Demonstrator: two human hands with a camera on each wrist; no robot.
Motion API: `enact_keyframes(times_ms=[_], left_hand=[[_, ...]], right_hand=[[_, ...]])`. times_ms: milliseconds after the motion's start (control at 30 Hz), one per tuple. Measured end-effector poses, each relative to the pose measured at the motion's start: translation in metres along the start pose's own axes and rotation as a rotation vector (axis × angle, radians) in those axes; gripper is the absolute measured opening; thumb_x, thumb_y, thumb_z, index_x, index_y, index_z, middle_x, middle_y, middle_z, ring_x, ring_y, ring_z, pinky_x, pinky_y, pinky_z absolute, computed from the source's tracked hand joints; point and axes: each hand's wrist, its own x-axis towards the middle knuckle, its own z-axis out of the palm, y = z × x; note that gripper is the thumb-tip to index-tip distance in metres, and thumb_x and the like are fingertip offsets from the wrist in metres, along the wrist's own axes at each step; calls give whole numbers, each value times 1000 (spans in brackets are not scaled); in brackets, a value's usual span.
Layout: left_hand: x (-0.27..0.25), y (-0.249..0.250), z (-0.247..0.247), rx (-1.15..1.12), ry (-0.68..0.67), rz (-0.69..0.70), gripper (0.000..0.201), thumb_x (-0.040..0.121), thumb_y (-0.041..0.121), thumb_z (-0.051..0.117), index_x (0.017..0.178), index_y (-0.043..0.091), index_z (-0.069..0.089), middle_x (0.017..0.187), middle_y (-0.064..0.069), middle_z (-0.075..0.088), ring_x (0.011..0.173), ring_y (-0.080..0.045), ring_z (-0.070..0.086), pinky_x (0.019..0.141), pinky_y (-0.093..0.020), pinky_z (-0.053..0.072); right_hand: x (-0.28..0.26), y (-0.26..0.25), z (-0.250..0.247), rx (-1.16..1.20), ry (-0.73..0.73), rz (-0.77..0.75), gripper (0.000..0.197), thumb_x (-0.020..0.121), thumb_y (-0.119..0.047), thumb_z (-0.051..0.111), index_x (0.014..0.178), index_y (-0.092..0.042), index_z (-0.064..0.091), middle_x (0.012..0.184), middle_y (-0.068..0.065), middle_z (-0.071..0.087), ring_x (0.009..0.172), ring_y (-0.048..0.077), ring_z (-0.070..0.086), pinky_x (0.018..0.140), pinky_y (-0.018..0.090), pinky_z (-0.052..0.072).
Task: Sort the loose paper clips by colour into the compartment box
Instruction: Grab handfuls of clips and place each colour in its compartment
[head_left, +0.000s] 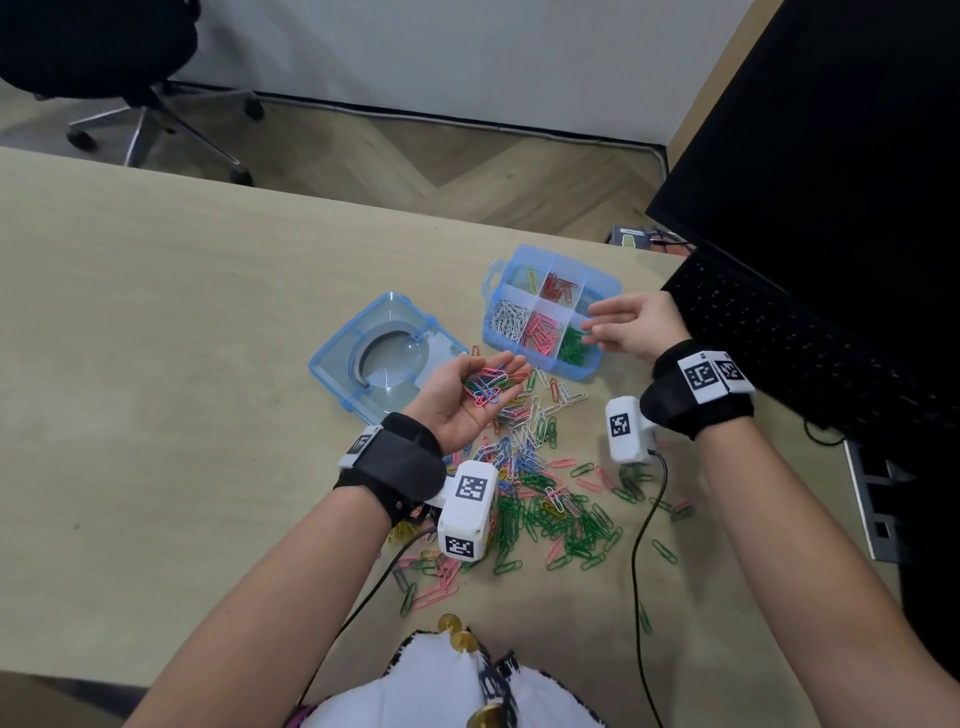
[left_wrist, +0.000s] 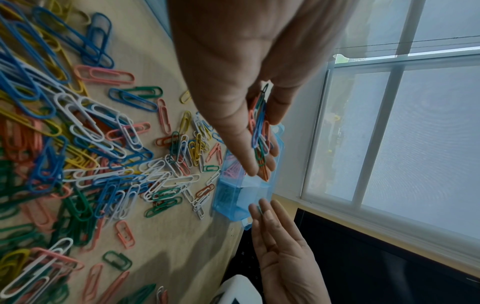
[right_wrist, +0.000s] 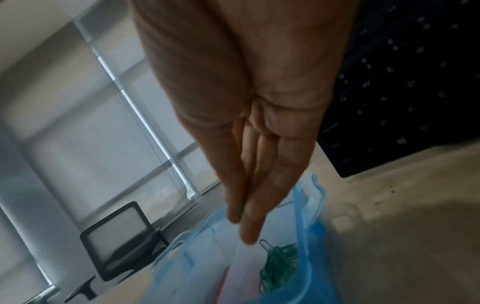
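Observation:
My left hand (head_left: 498, 374) is palm up and cupped, left of the box, with a small bunch of mixed clips (head_left: 485, 387) lying in it; in the left wrist view the bunch of mixed clips (left_wrist: 259, 131) lies along the fingers (left_wrist: 244, 156). The blue compartment box (head_left: 540, 364) holds white, pink, green, yellow and red clips apart. My right hand (head_left: 592, 325) hovers over its right side, fingers straight and close together, above the green clips (right_wrist: 279, 265). A single green clip (right_wrist: 265, 243) shows just below the fingertips (right_wrist: 249, 236). A large loose pile (head_left: 535, 483) lies between my forearms.
The box's clear blue lid (head_left: 384, 353) lies open-side up to the left. A black keyboard (head_left: 810, 338) and a monitor (head_left: 831, 130) stand close on the right. Two cables (head_left: 641, 530) run from the wrist cameras across the near table. An office chair (head_left: 104, 62) stands beyond the far edge.

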Motion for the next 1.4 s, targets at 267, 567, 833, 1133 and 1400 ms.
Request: enact_keyframes(times_ms=[267,567,833,1133,1400], left_hand=[[3,0,3,35,-31,28,37,102,16,31,105,-4,62,104,-22,67,99,-31,65,91,-39,51],[1,0,8,114,-28,43,39,104,21,31,105,-6,60,99,-23,64,80,-30,69,81,-38,53],[-3,0,7,58,-90,36,37,103,19,33,107,-6,60,94,-23,69,79,-30,72,80,-38,55],[-7,2,10,-5,-152,75,39,103,19,30,103,-5,61,94,-24,70,81,-32,72,83,-37,52],[-2,2,9,-13,-110,116,38,103,20,32,112,-5,59,102,-24,63,81,-29,69,84,-33,52]], right_hand=[[-29,-17,25,-290,-62,-282,18,82,-7,72,98,-13,74,75,-9,69,55,-3,60,59,15,47],[-61,-18,51,-631,-123,-409,11,77,-11,77,88,-14,77,67,-17,55,62,0,53,66,8,38],[-64,-19,37,-438,-239,-374,10,84,-6,68,86,-14,62,87,2,69,75,11,65,71,22,51],[-71,-33,43,127,-304,-94,29,91,5,34,75,-12,51,73,10,53,55,12,43,47,20,30],[-83,-22,66,-538,-105,-393,11,83,-27,69,83,-17,64,59,-12,49,58,0,46,58,19,37]])
